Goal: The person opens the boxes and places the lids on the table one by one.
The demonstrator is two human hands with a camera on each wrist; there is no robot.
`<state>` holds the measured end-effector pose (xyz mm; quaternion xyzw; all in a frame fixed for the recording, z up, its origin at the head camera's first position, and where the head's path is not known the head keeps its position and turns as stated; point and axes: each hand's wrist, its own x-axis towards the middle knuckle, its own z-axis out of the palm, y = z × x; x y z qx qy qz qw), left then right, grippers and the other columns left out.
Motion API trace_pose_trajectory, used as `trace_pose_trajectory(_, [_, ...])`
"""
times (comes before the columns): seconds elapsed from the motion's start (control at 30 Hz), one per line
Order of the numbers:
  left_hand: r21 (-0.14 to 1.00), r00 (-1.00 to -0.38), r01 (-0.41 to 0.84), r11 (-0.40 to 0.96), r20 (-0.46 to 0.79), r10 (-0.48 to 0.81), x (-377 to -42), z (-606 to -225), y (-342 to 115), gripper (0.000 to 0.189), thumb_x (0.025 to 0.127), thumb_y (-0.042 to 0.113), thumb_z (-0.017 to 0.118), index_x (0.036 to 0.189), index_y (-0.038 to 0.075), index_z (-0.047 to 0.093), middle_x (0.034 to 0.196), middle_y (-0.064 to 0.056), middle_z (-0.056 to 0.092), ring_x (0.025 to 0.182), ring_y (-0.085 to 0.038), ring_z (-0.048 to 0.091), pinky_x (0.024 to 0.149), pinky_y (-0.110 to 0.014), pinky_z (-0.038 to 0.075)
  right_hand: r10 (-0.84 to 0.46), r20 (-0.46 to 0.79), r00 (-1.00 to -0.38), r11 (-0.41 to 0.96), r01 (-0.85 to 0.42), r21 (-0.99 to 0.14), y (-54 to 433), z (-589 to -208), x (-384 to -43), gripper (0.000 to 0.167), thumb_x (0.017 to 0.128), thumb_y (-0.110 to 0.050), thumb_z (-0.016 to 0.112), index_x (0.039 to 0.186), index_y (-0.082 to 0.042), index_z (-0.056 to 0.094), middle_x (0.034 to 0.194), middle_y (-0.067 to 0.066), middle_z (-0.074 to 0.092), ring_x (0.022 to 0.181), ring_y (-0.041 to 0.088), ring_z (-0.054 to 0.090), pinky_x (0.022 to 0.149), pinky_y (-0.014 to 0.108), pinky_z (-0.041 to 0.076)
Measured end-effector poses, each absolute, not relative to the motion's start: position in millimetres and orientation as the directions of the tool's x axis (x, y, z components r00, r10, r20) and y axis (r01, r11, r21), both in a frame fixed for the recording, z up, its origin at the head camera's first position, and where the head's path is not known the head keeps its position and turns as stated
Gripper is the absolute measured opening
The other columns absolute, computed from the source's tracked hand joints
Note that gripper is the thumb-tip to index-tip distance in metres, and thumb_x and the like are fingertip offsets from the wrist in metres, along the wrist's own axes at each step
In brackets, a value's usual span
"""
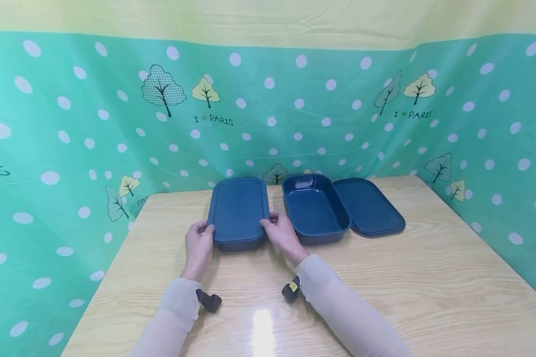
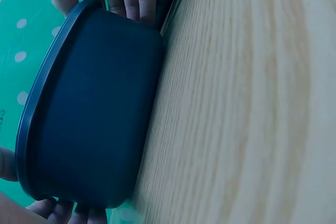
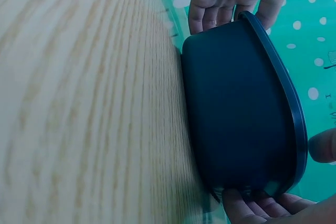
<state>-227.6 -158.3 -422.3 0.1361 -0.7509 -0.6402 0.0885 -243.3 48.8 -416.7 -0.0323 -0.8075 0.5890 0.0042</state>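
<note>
A dark blue food container (image 1: 237, 208) with its lid on stands on the table, left of the middle in the head view. My left hand (image 1: 198, 248) grips its left side near the front corner, thumb at the lid's rim and fingers against the wall. On the opposite side my right hand (image 1: 284, 235) holds it the same way. Both wrist views show the container's plain front wall (image 2: 100, 108) between the two hands, its base at the tabletop. Close to the right hand stands a second blue container (image 1: 314, 210), uncovered, with nothing visible inside.
A loose blue lid (image 1: 372, 208) lies flat against the right side of the uncovered container. The wooden table (image 1: 429, 277) ends at a green dotted curtain (image 1: 312, 114) at the back and sides. Light glares off the tabletop at the front.
</note>
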Motion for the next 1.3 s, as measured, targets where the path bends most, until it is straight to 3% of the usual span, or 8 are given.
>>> trace_pose_trajectory(1.3, [0.978,-0.949,-0.080,0.191,-0.016,-0.314,-223.3,-423.5,-154.6,0.044,0.097,0.017,0.049,0.136,-0.002,0.040,0.131,-0.020,0.045,0.122,-0.032,0.044,0.102,-0.046,0.039,0.082,-0.011,-0.997,0.300,0.035,-0.953,48.9,-417.4,-242.5,0.041,0.092,-0.028,0.060,0.123,-0.004,0.050,0.115,0.012,0.056,0.108,0.025,0.053,0.091,0.039,0.046])
